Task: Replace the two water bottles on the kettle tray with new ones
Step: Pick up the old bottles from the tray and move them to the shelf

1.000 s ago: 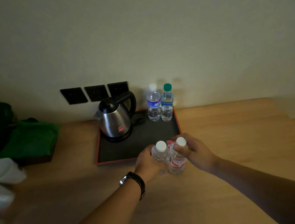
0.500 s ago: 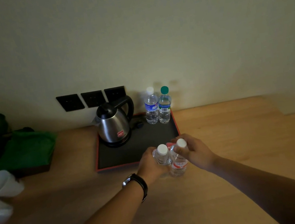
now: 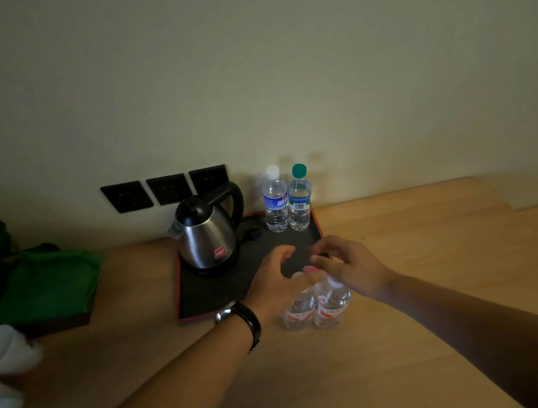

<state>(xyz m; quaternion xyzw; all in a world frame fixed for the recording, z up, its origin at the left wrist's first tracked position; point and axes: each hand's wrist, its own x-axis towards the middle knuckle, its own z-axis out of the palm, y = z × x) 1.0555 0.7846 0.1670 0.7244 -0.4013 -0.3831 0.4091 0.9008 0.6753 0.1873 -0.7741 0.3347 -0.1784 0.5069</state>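
Two new bottles stand side by side on the wooden surface, just off the near right corner of the tray. The left new bottle and the right new bottle touch or nearly touch; both carry red-and-white labels, and their caps are blurred behind the hands.

The left hand is above and slightly behind the left new bottle, its grip loosely open with the fingers curled forward over the tray's front part. It holds nothing; its heel lies close to the bottle's top, though contact cannot be told through the blur. A dark watch sits on that wrist.

The right hand is above and just right of the right new bottle, fingers spread and bent, its grip also open and empty. Its fingertips reach over the tray's right edge, while the bottle's neck sits below the palm.

Both old bottles stand upright and touching in the far right corner of the tray: a white-cap bottle with a blue label and a green-cap bottle to its right. They are well apart from both hands. A steel kettle occupies the tray's far left part.
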